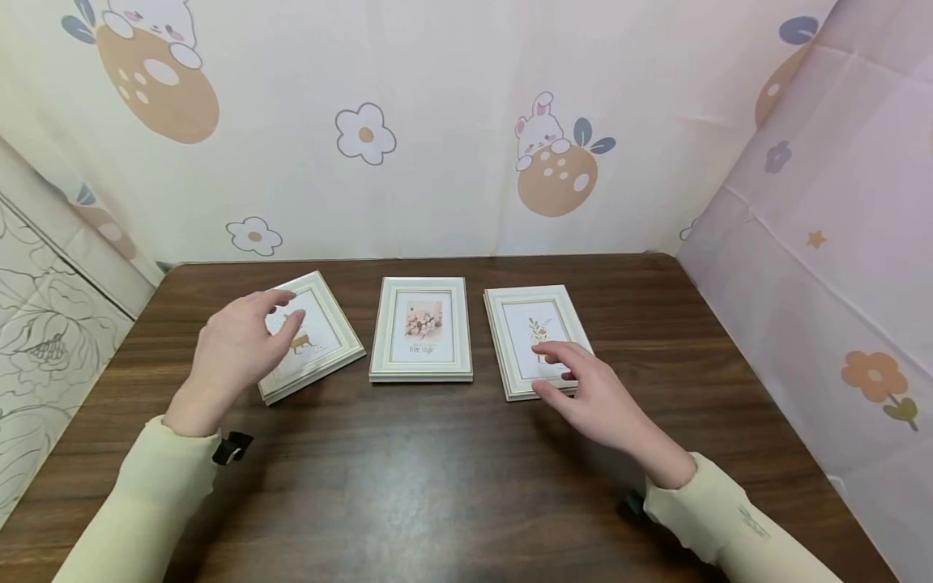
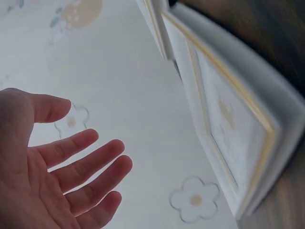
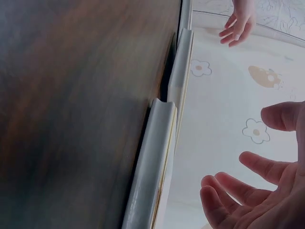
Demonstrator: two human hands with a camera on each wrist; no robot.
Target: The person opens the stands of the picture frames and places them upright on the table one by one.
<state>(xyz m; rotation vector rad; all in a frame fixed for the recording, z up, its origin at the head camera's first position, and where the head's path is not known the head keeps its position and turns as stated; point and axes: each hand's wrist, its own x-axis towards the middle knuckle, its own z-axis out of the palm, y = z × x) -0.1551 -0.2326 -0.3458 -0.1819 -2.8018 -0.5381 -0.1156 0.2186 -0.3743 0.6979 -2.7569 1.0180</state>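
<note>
Three white picture frames lie face up in a row on a dark wooden table. My left hand hovers over the left picture frame, which sits turned at an angle and is partly covered by the hand. The middle picture frame shows a floral picture with lettering; no hand is near it. Above the lower right part of the right picture frame, slightly tilted, is my right hand. In both wrist views the left hand and right hand have spread, relaxed fingers, apart from the frames.
Behind the table hangs a pale curtain with rabbits, strawberries and flowers. Another curtain runs along the right side. A cloth with line-drawn flowers is at the left edge. A dark strap shows at the left cuff.
</note>
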